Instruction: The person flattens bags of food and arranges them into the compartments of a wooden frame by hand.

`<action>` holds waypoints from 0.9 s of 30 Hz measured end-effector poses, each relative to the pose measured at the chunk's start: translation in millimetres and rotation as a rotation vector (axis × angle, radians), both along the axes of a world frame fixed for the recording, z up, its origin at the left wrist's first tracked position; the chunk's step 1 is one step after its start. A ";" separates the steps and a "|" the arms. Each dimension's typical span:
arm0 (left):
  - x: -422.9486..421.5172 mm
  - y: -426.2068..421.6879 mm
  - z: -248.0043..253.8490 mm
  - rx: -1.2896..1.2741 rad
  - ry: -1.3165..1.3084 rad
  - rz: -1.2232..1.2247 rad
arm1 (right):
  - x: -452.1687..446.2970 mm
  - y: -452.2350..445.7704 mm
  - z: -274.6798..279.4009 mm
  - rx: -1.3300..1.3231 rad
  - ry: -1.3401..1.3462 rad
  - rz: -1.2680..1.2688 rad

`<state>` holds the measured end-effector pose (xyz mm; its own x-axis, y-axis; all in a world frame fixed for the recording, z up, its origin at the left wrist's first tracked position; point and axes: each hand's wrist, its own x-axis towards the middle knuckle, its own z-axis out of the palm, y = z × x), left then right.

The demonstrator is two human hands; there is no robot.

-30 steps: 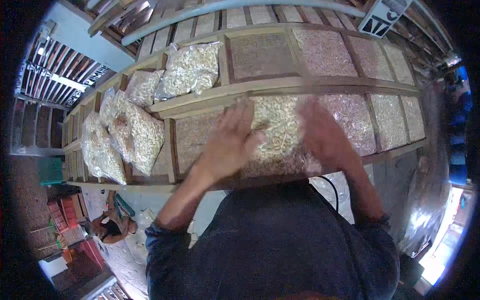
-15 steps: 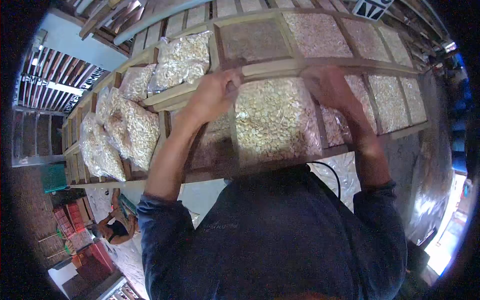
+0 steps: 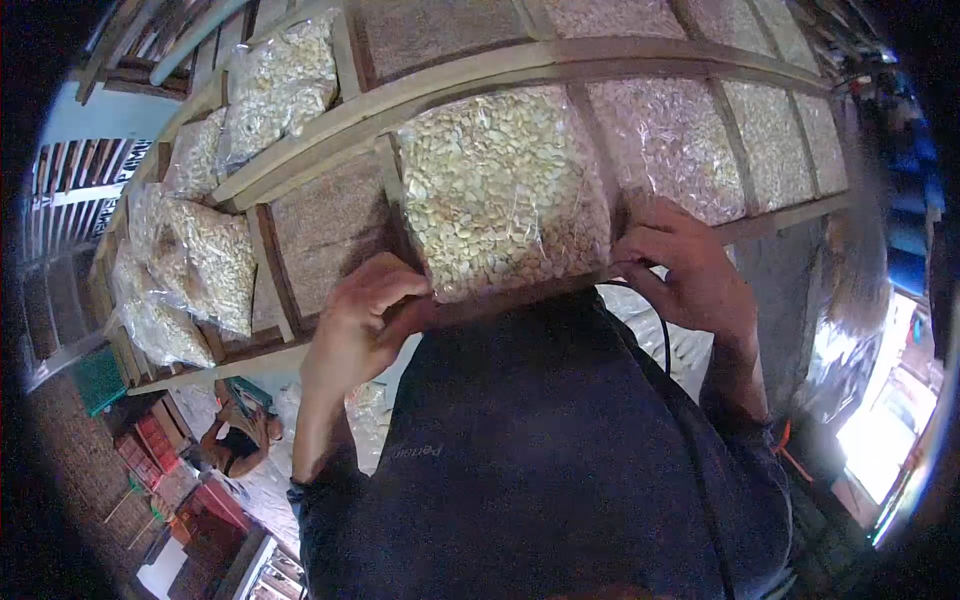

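A clear plastic bag of pale, flat pieces (image 3: 505,185) lies spread in a compartment of the wooden frame, right in front of my body. My left hand (image 3: 365,315) pinches the bag's near left corner, thumb against curled fingers. At the near right corner, my right hand (image 3: 685,265) grips the bag's edge the same way. Directly right of this bag, another filled bag (image 3: 665,145) lies flat in its compartment. A compartment with a brown bottom (image 3: 335,235) is to the left.
Loose filled bags (image 3: 210,255) lie over the frame at the left, and another bag (image 3: 280,90) rests at the upper left. Wooden dividers (image 3: 440,85) stand between compartments. A person (image 3: 238,440) is at the lower left, near red crates (image 3: 150,445).
Both hands have moved from the bag's far side to its near corners and closed on them. The view has shifted, so the frame appears closer and the left-hand bags lie further left.
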<state>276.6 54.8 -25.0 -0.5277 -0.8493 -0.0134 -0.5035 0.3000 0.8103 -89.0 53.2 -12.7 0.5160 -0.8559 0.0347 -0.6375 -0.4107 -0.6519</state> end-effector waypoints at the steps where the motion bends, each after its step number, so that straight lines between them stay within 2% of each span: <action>1: -1.6 2.2 -1.2 -0.042 0.007 0.039 | -0.3 -1.4 -1.0 0.024 0.007 0.022; 3: -6.0 6.5 -5.0 -0.093 0.015 0.084 | 1.9 -7.5 -2.8 0.040 0.014 0.050; 5: -13.8 16.7 -10.5 -0.014 0.032 0.348 | 6.0 -15.4 -5.9 -0.051 -0.017 0.023; 6: -16.9 19.7 -12.1 -0.025 0.035 0.359 | 4.9 -18.9 -8.5 -0.061 -0.016 0.034; 8: -21.8 22.1 -11.9 -0.215 0.024 0.360 | 1.7 -31.0 -10.9 0.084 -0.082 0.254; 9: -22.2 27.9 -8.4 -0.115 0.039 0.401 | 1.5 -42.7 1.5 0.206 -0.147 0.226; 10: -25.9 28.5 -4.4 -0.134 0.043 0.413 | 2.9 -55.9 0.3 0.188 -0.143 0.239; 12: -35.7 30.8 3.3 -0.159 0.057 0.421 | 5.4 -84.8 -12.3 -0.150 -0.046 -0.207; 14: -38.6 32.5 -1.5 -0.169 0.002 0.457 | 6.8 -115.4 -24.2 -0.173 -0.023 -0.141; 16: -39.1 32.9 -13.7 -0.101 0.128 0.456 | 16.5 -138.1 -29.7 -0.202 -0.006 -0.040; 18: -36.2 31.6 -16.5 -0.074 0.136 0.475 | 23.9 -147.1 -35.2 -0.309 0.032 -0.004; 19: -35.9 30.1 -15.8 -0.102 0.167 0.436 | 25.1 -151.5 -32.1 -0.193 0.032 -0.020; 23: -16.9 24.1 -15.1 -0.142 0.278 0.289 | 26.7 -159.3 -28.6 -0.248 0.079 0.029; 27: 38.3 32.5 -1.1 -0.104 0.324 0.218 | 64.6 -142.8 -10.4 -0.141 -0.040 -0.013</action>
